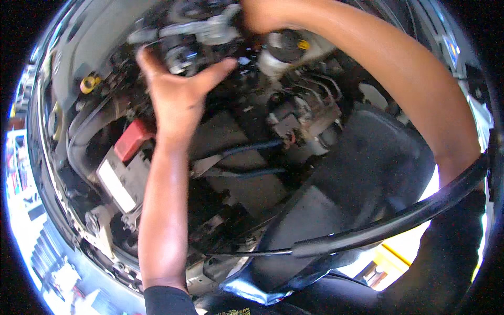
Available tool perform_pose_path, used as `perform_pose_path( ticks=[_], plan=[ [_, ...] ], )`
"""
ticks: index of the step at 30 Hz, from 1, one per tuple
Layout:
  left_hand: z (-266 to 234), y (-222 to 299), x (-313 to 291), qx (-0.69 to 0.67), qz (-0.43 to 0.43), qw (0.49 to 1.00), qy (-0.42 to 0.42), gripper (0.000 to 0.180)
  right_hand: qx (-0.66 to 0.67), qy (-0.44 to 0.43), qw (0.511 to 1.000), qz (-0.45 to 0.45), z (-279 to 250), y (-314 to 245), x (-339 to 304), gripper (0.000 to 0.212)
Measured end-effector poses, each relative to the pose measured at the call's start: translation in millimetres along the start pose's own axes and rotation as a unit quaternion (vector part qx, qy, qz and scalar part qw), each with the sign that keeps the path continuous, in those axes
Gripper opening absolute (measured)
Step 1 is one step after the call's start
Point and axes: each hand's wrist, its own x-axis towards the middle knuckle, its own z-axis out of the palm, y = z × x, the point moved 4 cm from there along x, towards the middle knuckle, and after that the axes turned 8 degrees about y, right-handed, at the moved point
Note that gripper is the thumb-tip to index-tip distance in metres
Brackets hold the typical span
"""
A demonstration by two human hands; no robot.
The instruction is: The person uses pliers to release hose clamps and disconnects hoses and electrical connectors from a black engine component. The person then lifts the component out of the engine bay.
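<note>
Deep in a car's engine bay, a blurred engine part [212, 30] of grey metal and black material sits at the top of the view. My left hand [176, 102] reaches up to it from below, thumb and a finger spread wide around its lower side. Its other fingers are hidden. At the part's right end is my right hand [262, 14], cut off by the upper edge, with its fingers out of sight. Just below the right wrist is a whitish reservoir [271, 64] with a black cap [287, 46].
Left of my forearm lies a battery [118, 181] with a red terminal cover [132, 139]. A yellow cap [90, 83] is farther left. Metal lines run into a block-shaped unit [304, 123]. A black plastic panel [362, 163] and a curved black strip [388, 226] fill the lower right.
</note>
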Motion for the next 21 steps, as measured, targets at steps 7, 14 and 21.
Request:
perform_pose_path(
  ticks=[7, 14, 21],
  plan=[
    [5, 6, -2, -0.111, 0.066, 0.987, 0.099, 0.099, 0.037, -0.028, 0.993, 0.106, -6, -12, -13, 0.047],
    [1, 7, -5, -0.027, 0.007, 0.997, 0.068, 0.112, 0.057, -0.027, 0.981, 0.183, -6, -22, -24, 0.055],
    [1, 6, -8, -0.071, 0.009, 0.995, 0.074, 0.108, 0.094, -0.001, 0.976, 0.197, -5, -29, -26, 0.063]
  ],
)
